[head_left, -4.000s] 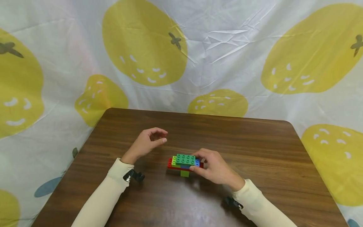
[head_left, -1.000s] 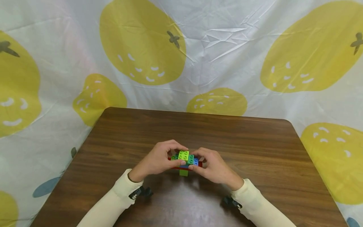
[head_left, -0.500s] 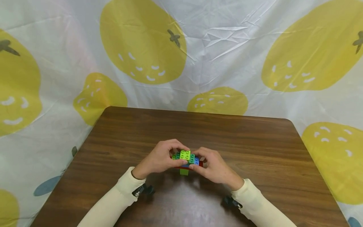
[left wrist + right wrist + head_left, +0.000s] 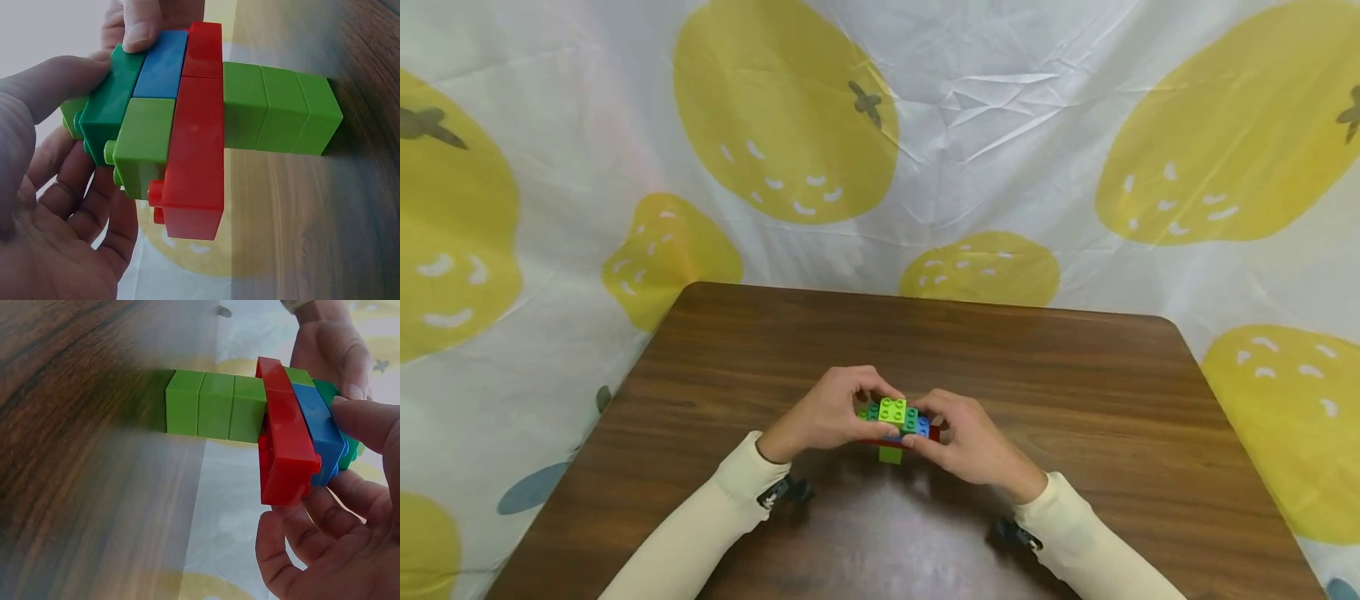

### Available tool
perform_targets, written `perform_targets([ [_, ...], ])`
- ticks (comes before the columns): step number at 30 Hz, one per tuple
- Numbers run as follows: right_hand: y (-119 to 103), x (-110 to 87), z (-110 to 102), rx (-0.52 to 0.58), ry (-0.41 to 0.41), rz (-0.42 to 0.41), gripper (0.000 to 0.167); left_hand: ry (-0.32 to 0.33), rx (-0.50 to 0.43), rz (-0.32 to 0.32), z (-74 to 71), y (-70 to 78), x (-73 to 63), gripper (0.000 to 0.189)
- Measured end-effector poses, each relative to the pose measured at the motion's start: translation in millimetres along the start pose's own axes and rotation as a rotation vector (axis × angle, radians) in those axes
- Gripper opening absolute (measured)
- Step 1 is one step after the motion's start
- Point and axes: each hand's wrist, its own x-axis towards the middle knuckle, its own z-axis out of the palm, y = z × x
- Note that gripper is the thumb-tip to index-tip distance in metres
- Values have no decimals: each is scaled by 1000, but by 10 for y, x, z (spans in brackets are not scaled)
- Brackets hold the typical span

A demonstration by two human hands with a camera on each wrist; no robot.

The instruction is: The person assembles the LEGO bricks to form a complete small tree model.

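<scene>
A toy brick model stands upright on the wooden table between my hands. Its light green column (image 4: 281, 112) carries red bricks (image 4: 197, 144). Above these come a blue brick (image 4: 320, 422) beside a light green brick (image 4: 142, 134), then a dark green brick (image 4: 114, 94). On top is a small light green brick (image 4: 892, 410), which my left hand (image 4: 835, 410) pinches between thumb and fingers; whether it is fully pressed down cannot be told. My right hand (image 4: 966, 437) grips the model's right side, its thumb (image 4: 365, 422) near the blue and dark green bricks.
The brown table (image 4: 1037, 358) stretches around the model. Behind it hangs a pale cloth (image 4: 1000, 125) printed with yellow fruit. A small black device (image 4: 775, 492) sits at the left wrist, another (image 4: 1015, 533) at the right.
Four seconds ago my left hand was apart from the model, and the dark green brick was on top. Now that hand holds the small light green brick there. My right hand has stayed in place.
</scene>
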Motion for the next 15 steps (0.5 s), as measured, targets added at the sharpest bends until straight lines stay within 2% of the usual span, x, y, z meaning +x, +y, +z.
perform_targets([
  [8, 33, -22, 14, -1, -3, -5, 32, -4, -9, -3, 40, 0, -11, 38],
  [15, 26, 2, -2, 0, -17, -14, 34, 5, -19, -32, 52, 9, -34, 38],
])
